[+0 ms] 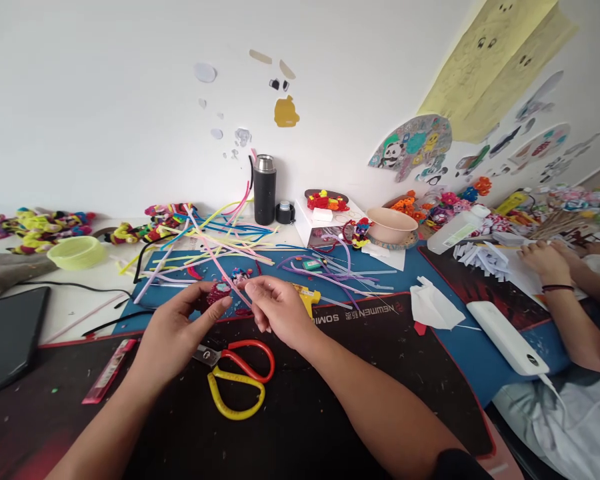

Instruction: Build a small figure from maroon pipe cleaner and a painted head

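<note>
My right hand (277, 310) is closed, its thumb and fingers pinched on a pale pink pipe cleaner (213, 250) that slants up to the left. My left hand (177, 327) is to the left of it, thumb and index finger apart. Just beyond the left fingertips is a dark red fuzzy clump (219, 291); whether they touch it I cannot tell. A small blue and red figure (240, 275) lies behind the hands. Below them on the black mat are scissors (237, 393) with one red and one yellow handle, blades partly hidden by my left hand.
Loose pipe cleaners (265, 235) spread behind the hands. A yellow glue gun (307, 298) is partly hidden by my right hand. A black flask (265, 193) stands by the wall. At right lie a white power bank (507, 339) and another person's hands (545, 263); a black tablet-like slab (10, 333) is left.
</note>
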Motion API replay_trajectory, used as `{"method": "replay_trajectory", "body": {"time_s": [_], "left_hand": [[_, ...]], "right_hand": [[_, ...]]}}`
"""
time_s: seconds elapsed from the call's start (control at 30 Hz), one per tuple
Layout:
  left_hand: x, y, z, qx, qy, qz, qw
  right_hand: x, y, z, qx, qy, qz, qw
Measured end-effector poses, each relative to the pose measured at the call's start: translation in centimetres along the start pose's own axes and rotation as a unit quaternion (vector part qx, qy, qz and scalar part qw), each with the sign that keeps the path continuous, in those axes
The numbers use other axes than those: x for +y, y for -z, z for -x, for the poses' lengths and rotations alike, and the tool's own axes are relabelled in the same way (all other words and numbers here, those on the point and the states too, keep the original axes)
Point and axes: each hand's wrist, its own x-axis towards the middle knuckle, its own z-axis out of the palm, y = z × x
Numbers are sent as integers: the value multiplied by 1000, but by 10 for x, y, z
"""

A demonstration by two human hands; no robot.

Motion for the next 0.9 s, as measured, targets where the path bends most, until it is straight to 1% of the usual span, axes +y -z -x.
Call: {"method": "replay_trajectory", "body": {"time_s": [0.13, 0.3, 0.4, 0.5, 0.63, 0.77, 0.9], "left_hand": [[-4, -2, 1, -14, -63, -58, 996], [-5, -3, 3, -42, -120, -77, 989], [-3, -3, 3, -49, -131, -70, 988], [0, -4, 3, -46, -128, -63, 989], [1, -4, 3, -41, -126, -65, 989], [-2, -5, 4, -50, -156, -69, 984], [-2, -8, 7, -86, -198, -75, 974]], "right_hand": [[2, 1, -1, -8, -23, -31, 999], [3, 0, -3, -13, -48, -47, 998], [2, 0, -4, -12, -63, -50, 997], [0, -1, -3, -13, -80, -58, 995], [-2, -2, -2, -10, -75, -72, 995], [-1, -1, -4, 12, -58, -60, 996], [3, 2, -7, 47, -41, -45, 997]]}}
